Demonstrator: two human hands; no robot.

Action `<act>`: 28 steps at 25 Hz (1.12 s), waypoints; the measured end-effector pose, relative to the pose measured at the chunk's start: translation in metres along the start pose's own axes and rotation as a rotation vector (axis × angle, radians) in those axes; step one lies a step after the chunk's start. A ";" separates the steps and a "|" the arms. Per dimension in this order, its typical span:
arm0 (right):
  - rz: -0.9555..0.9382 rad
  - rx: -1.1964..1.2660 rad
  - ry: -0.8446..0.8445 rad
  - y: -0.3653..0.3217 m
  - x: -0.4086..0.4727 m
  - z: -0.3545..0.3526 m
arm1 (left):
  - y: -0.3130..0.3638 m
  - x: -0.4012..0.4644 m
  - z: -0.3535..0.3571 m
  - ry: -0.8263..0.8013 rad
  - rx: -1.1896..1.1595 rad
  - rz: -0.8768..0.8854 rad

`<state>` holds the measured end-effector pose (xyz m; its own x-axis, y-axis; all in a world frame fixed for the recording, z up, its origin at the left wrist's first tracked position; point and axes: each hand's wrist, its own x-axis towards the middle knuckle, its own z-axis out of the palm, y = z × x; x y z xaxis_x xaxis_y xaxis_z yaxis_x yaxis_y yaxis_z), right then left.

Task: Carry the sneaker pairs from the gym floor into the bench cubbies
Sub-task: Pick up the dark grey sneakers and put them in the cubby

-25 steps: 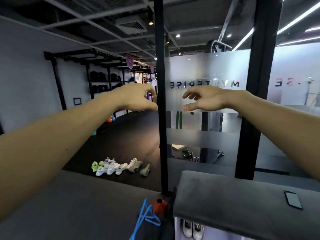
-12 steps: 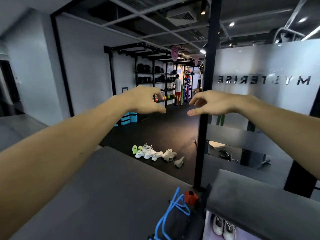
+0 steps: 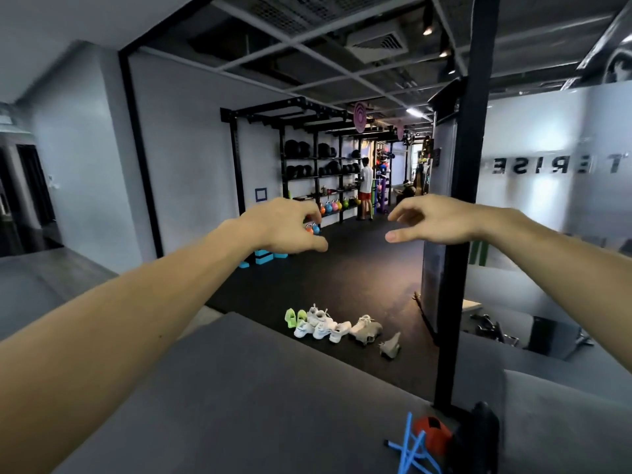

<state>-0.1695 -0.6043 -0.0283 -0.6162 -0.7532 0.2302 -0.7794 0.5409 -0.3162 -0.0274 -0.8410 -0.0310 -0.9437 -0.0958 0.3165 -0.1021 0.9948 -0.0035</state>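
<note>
Black gym flooring [image 3: 359, 275] is seen ahead, where the sneaker pairs [image 3: 337, 328] are clustered. Nothing is held: left hand [image 3: 285, 229] and right hand [image 3: 432, 220] are raised, fingers loosely curled.

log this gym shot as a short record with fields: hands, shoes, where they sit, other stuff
left hand: raised in the air, fingers loosely curled, holding nothing
right hand: raised in the air, fingers loosely curled, holding nothing
sneakers: cluster on the black gym floor, far beyond both hands
colours: green pair at the left end, white ones in the middle, grey ones at the right
tipped sneaker: lies apart at the right end
nearby: black post; blue straps at bottom right
</note>
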 end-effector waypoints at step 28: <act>0.181 -0.077 0.037 0.237 0.627 0.105 | -0.336 0.604 0.226 0.031 0.042 0.200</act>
<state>-0.7282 -0.9879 -0.0557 -0.7496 -0.6275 0.2105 -0.6611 0.6944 -0.2843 -0.6341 -1.2411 -0.0529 -0.9365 0.1052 0.3344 0.0725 0.9914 -0.1089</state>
